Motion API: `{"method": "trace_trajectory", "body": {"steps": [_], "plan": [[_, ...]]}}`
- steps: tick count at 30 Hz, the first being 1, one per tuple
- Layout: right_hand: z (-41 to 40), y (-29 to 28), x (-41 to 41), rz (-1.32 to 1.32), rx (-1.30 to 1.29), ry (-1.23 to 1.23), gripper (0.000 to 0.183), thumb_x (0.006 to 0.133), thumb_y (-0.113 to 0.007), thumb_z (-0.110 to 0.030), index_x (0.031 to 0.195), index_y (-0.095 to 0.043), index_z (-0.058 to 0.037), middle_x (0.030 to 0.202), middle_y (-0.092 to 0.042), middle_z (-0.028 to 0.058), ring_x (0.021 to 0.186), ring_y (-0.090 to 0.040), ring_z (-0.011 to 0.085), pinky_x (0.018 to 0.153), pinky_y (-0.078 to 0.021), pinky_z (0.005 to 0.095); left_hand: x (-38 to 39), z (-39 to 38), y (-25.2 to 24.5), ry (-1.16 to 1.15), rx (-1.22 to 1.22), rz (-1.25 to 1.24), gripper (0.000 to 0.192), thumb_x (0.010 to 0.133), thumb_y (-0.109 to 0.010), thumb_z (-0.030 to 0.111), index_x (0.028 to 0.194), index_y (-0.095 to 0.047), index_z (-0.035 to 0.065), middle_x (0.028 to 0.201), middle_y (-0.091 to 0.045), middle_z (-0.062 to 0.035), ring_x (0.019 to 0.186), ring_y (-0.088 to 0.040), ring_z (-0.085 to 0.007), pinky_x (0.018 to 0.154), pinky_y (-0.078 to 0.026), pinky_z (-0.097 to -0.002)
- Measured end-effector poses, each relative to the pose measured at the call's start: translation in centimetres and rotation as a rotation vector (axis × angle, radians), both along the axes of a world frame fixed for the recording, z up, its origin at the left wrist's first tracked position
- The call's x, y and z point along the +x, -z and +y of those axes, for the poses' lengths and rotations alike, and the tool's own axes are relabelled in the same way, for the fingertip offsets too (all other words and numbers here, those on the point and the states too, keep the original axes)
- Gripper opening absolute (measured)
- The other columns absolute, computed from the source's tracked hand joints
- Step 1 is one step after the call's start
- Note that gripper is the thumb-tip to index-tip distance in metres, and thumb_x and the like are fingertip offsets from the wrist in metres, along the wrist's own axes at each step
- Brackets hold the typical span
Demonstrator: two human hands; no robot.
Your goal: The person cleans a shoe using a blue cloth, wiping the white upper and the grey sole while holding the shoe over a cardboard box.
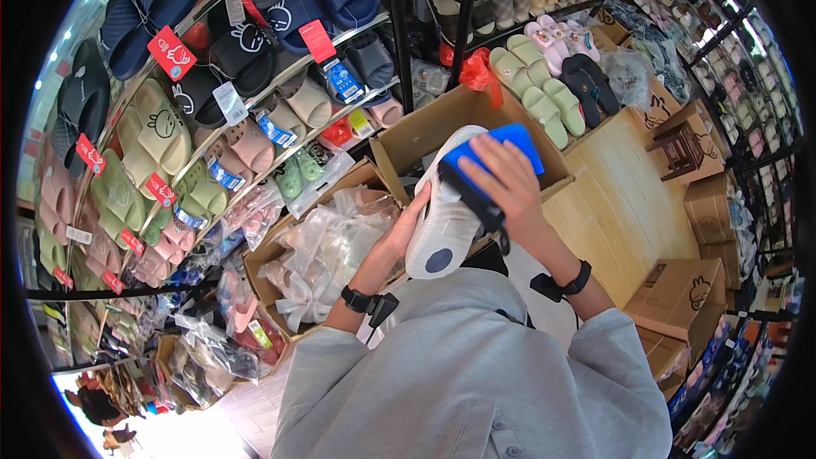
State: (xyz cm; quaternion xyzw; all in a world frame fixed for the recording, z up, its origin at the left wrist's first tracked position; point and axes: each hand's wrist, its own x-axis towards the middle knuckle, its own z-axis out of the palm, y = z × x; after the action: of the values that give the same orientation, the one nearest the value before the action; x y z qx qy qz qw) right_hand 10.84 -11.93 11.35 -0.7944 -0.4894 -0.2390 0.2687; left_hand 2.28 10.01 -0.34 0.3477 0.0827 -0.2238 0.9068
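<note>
My left hand point(408, 220) grips a white textured shoe point(440, 229) along its left side. The shoe is tilted, and a dark blue round patch marks its near end. In my right hand point(510, 185) is a blue-and-black brush point(523, 143), pressed against or held just over the shoe's right side. Its dark lower side faces the shoe, and a black loop hangs from its near end. My fingers spread over the blue top. Both hands are in front of my chest, over an open cardboard box point(427, 127); the brush hides part of the shoe.
Racks of slippers point(248, 44) with tags rise on the left. A carton of plastic-wrapped footwear point(319, 248) stands beside my left forearm. Green slippers point(542, 86) lie beyond the open box. Closed cartons point(676, 293), a small wooden stool point(682, 150) and wooden flooring point(612, 204) are on the right.
</note>
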Motion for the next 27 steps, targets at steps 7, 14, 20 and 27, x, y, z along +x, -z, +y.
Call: {"method": "trace_trajectory", "body": {"steps": [7, 14, 20, 27], "plan": [[1.0, 1.2, -0.2, -0.012, 0.062, -0.007, 0.053, 0.098, -0.067, -0.020, 0.150, -0.069, -0.0101, 0.160, -0.060, 0.0191, 0.148, -0.058, 0.0388, 0.121, -0.0432, 0.0524, -0.2, 0.2, 1.1, -0.031, 0.015, 0.013, 0.082, 0.112, -0.046, 0.068, 0.167, -0.045, 0.0065, 0.159, -0.060, -0.0167, 0.138, -0.066, -0.0285, 0.118, -0.053, -0.0457], [1.5, 3.7, -3.9, -0.250, -0.146, -0.269, 0.046, 0.103, -0.060, -0.016, 0.148, -0.070, -0.0147, 0.154, -0.066, 0.0094, 0.146, -0.061, 0.0229, 0.121, -0.0441, 0.0425, 0.4, 0.7, 2.7, 0.066, -0.119, 0.144, 0.081, 0.108, -0.052, 0.073, 0.153, -0.060, 0.0056, 0.138, -0.073, -0.0126, 0.118, -0.074, -0.0222, 0.102, -0.062, -0.0380], [-0.1, 2.2, -1.4, -0.109, -0.045, -0.128, 0.050, 0.097, -0.067, -0.017, 0.146, -0.070, -0.0109, 0.155, -0.065, 0.0144, 0.145, -0.061, 0.0310, 0.120, -0.0457, 0.0472, -0.8, -0.4, 0.7, 0.011, -0.084, 0.121, 0.082, 0.108, -0.055, 0.070, 0.164, -0.051, 0.0107, 0.154, -0.066, -0.0134, 0.131, -0.070, -0.0251, 0.112, -0.058, -0.0412], [0.2, 2.8, -1.6, -0.019, 0.141, 0.078, 0.054, 0.095, -0.078, -0.028, 0.143, -0.072, -0.0053, 0.156, -0.064, 0.0202, 0.145, -0.060, 0.0386, 0.119, -0.0442, 0.0526, -0.7, -0.7, 0.6, 0.015, -0.025, 0.091, 0.074, 0.112, -0.053, 0.063, 0.166, -0.050, 0.0127, 0.154, -0.065, -0.0115, 0.131, -0.070, -0.0242, 0.113, -0.056, -0.0420]]}}
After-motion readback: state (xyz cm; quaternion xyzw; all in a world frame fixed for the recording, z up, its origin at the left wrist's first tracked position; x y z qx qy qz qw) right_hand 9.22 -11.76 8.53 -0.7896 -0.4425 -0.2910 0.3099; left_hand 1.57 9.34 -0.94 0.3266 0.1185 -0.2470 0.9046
